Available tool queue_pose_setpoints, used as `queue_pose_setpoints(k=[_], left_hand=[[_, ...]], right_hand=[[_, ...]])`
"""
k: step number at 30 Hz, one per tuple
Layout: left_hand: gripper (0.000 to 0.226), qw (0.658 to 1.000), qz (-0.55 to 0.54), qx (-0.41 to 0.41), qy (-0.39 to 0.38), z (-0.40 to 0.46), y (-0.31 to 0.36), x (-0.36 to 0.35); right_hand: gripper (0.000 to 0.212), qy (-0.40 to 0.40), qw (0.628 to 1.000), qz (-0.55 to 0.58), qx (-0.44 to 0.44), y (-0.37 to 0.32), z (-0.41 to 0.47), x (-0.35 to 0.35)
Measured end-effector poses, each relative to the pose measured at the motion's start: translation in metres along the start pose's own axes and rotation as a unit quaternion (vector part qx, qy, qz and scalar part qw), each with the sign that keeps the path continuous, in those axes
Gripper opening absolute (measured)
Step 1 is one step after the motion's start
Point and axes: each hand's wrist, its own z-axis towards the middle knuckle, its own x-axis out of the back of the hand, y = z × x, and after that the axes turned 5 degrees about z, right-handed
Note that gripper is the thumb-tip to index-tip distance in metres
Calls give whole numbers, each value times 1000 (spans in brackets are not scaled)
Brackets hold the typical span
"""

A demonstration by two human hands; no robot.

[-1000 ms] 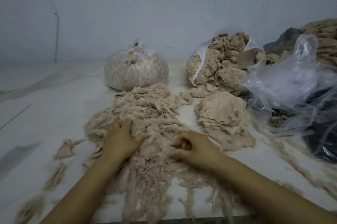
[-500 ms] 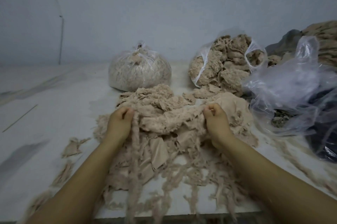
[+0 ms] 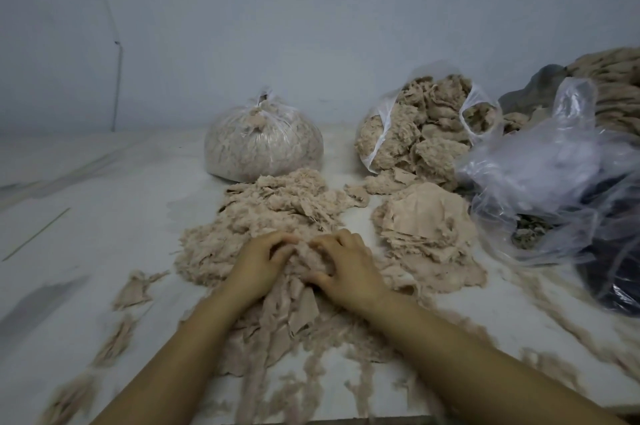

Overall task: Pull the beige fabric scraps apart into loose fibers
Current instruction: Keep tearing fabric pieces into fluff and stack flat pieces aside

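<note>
Table (image 3: 104, 217): a pale surface is filling the lower two-thirds of the frame, strewn with beige lint.
Clear bags: an empty crumpled bag (image 3: 540, 161) is lying at right; an open bag of scraps (image 3: 415, 137) is sitting at upper centre-right; a knotted bag of fibers (image 3: 263, 144) is sitting at upper centre.
Beige fabric scraps (image 3: 263, 217): the main heap is spreading across the centre, no longer lifted and stretched between the hands as half a second ago but settled back on the table; a flatter pile (image 3: 426, 227) is lying just right of it.
Left hand (image 3: 258, 265): having moved inward and down, it is now curling its fingers into the clump at lower centre.
Right hand (image 3: 346, 269): drawn in from the right, it is gripping the same clump, fingertips nearly meeting the left's.
Loose fibers (image 3: 304, 386): strands are trailing toward the bottom edge.
</note>
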Motion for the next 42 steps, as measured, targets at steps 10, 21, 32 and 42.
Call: queue_pose_setpoints(k=[10, 21, 32, 42], left_hand=[[60, 999, 14, -7, 44, -11, 9, -8], [66, 930, 290, 24, -223, 3, -25, -27], [55, 991, 91, -18, -95, 6, 8, -8], [30, 839, -460, 183, -226, 20, 79, -25]], right_hand=[[31, 223, 781, 523, -258, 18, 17, 18], [34, 249, 762, 548, -240, 43, 4, 48], [15, 241, 655, 681, -223, 27, 2, 62], [25, 146, 757, 618, -155, 10, -8, 47]])
